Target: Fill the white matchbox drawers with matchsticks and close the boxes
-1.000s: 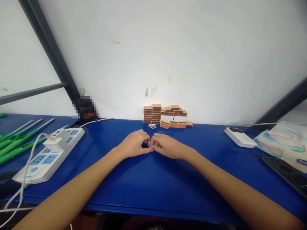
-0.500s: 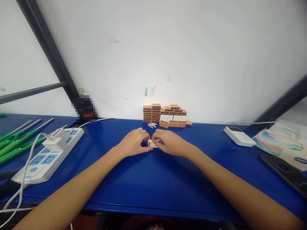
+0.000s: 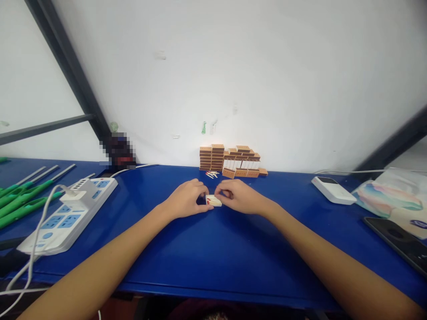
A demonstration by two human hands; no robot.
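Between my hands on the blue table sits a small white matchbox tray (image 3: 214,201) with pale, red-tipped matches in it. My left hand (image 3: 190,198) grips the tray's left end between thumb and fingers. At its right end is my right hand (image 3: 239,196), thumb and fingertips pinched together by the tray's edge; whatever they hold is too small to make out. Just beyond the hands lies a little pile of loose matches (image 3: 211,174). Behind it, stacked brown matchboxes (image 3: 211,158) stand against the wall.
On the left, a white power strip (image 3: 71,218) with a plugged-in charger and cables lies near green-handled tools (image 3: 30,202). To the right are a white box-shaped device (image 3: 333,191), a plastic bag (image 3: 387,195) and a dark phone (image 3: 396,240). The blue table (image 3: 213,262) has a front edge below.
My right hand has shifted slightly right and up off the tray, so more of the matches inside show. My left hand keeps its place on the left end.
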